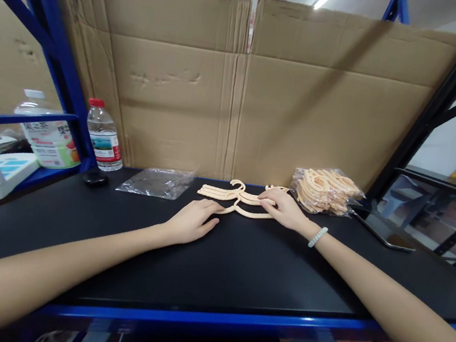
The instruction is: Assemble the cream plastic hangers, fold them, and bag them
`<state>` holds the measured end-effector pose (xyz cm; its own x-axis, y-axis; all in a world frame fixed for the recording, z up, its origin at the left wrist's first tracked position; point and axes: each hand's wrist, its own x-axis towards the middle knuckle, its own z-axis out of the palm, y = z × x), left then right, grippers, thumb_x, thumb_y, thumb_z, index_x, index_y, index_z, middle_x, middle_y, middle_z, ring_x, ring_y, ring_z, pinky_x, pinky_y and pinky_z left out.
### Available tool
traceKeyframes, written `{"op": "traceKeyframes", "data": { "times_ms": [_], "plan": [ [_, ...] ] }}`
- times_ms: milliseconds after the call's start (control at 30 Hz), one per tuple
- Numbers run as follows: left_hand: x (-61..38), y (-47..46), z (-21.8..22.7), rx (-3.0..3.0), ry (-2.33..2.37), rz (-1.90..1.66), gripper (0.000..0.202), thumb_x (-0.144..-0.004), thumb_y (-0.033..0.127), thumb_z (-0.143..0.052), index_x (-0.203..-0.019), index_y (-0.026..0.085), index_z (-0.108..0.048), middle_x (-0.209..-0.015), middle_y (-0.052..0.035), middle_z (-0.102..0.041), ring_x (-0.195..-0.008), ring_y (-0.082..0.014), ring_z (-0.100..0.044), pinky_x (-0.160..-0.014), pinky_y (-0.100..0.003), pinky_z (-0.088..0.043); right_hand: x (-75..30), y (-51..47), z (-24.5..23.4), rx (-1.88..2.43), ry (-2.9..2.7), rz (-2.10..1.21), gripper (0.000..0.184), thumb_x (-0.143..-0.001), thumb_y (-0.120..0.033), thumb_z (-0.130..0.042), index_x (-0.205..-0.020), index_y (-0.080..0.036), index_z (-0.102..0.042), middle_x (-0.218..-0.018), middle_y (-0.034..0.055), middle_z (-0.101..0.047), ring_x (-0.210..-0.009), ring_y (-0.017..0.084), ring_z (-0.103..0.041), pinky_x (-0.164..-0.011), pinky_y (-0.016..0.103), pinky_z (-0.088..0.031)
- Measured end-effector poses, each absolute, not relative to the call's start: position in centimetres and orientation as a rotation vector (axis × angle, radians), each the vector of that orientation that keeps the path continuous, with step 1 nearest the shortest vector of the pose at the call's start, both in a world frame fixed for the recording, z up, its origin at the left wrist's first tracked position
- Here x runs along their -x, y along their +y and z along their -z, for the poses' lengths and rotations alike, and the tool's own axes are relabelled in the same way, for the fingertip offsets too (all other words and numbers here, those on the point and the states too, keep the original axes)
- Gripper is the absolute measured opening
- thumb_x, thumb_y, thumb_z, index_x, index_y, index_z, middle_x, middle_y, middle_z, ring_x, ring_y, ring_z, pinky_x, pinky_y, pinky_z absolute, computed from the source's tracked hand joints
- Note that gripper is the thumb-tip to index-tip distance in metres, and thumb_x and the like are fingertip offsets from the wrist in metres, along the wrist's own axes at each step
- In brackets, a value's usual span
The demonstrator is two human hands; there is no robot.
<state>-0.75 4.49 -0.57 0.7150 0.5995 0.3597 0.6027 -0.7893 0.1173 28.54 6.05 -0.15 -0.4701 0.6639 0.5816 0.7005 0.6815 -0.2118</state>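
Several cream plastic clothes hangers lie on the black tabletop in front of me. A small stack of hangers sits behind, and a single hanger lies nearest to me, its hook overlapping the stack. My left hand rests with its fingertips on the left end of the near hanger, thumb held apart. Around the right arms of the hangers my right hand closes, thumb in front and fingers behind; a beaded bracelet is on that wrist. Its palm hides the hangers' right ends. Part of another hanger shows just behind it.
A clear bag packed with hangers stands at the back right, near a dark flat tablet-like object. At the back left lie a crumpled clear plastic bag, a red-capped bottle and a black object. Cardboard walls the back.
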Motion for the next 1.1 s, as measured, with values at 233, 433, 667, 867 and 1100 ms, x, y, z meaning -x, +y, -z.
{"op": "traceKeyframes", "data": {
  "times_ms": [233,433,667,867,1100],
  "plan": [
    [1.0,5.0,0.8,2.932,-1.001,0.750,0.026,-0.087,0.014,-0.047,-0.109,0.018,-0.060,-0.112,-0.0087,-0.064,-0.105,-0.0227,-0.059,-0.094,-0.040,-0.047,-32.7,7.1,-1.8,1.291,-2.038,0.100,0.032,-0.088,-0.037,-0.045,-0.088,-0.017,-0.070,-0.084,0.0095,-0.070,-0.076,0.023,-0.062,-0.071,0.037,-0.048],
    [2.0,6.7,0.7,2.858,-1.088,0.846,0.023,-0.089,0.021,-0.046,-0.106,0.016,-0.060,-0.107,-0.0096,-0.065,-0.100,-0.0229,-0.060,-0.089,-0.039,-0.049,-36.3,7.4,-2.3,1.475,-2.007,0.030,0.025,-0.081,-0.031,-0.049,-0.081,-0.016,-0.068,-0.057,0.0040,-0.063,-0.051,0.019,-0.058,-0.056,0.032,-0.045],
    [3.2,8.8,0.7,2.809,-1.183,0.899,0.024,-0.091,0.026,-0.042,-0.103,0.015,-0.060,-0.106,-0.0110,-0.065,-0.102,-0.0247,-0.059,-0.094,-0.044,-0.045,-36.6,7.7,-1.8,1.530,-2.089,0.062,0.019,-0.078,-0.024,-0.054,-0.080,-0.017,-0.071,-0.073,0.0080,-0.069,-0.062,0.021,-0.061,-0.062,0.034,-0.045],
    [3.1,8.1,0.8,2.942,-1.015,0.870,0.026,-0.089,0.035,-0.050,-0.108,0.021,-0.061,-0.113,-0.0074,-0.060,-0.107,-0.0222,-0.056,-0.093,-0.039,-0.048,-34.4,7.0,-1.7,1.420,-2.291,-0.092,0.020,-0.076,-0.032,-0.063,-0.086,-0.018,-0.073,-0.079,0.0060,-0.070,-0.068,0.019,-0.059,-0.063,0.030,-0.044],
    [2.9,7.7,0.4,3.092,-0.784,0.813,0.019,-0.090,0.026,-0.050,-0.092,0.018,-0.066,-0.109,-0.0093,-0.054,-0.107,-0.0218,-0.053,-0.095,-0.036,-0.046,-32.1,5.9,-2.2,1.220,-2.582,-0.469,0.022,-0.072,-0.032,-0.069,-0.085,-0.015,-0.075,-0.074,0.0050,-0.068,-0.062,0.014,-0.051,-0.057,0.025,-0.040]
  ]
}}
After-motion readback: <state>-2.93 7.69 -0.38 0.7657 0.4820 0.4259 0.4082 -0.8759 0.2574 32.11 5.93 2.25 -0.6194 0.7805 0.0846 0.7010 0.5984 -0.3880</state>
